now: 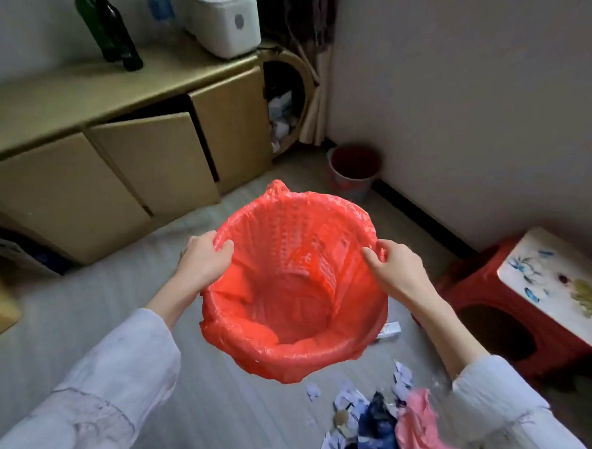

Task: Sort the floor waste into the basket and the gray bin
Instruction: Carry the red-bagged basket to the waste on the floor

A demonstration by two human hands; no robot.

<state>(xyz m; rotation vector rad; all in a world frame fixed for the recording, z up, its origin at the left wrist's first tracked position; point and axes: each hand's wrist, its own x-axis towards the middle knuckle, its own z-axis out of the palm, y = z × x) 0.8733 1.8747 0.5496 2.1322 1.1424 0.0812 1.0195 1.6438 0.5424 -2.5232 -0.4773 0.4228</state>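
I hold a round basket (291, 358) lined with a red plastic bag up in front of me, above the floor. My left hand (205, 257) grips its left rim and my right hand (395, 267) grips its right rim, thumbs inside the liner. The basket looks empty inside. A gray bin (353, 184) with a red liner stands on the floor in the far corner by the wall. Floor waste (376, 424) lies at the lower right: torn paper scraps, dark blue pieces and a crumpled pink bag. A small white tube (390, 330) lies just right of the basket.
A low tan cabinet (127, 153) with one door ajar runs along the left; dark bottles (112, 29) and a white appliance (223, 18) stand on it. A red stool (530, 312) sits at the right wall. A wicker basket (287, 100) leans behind the cabinet.
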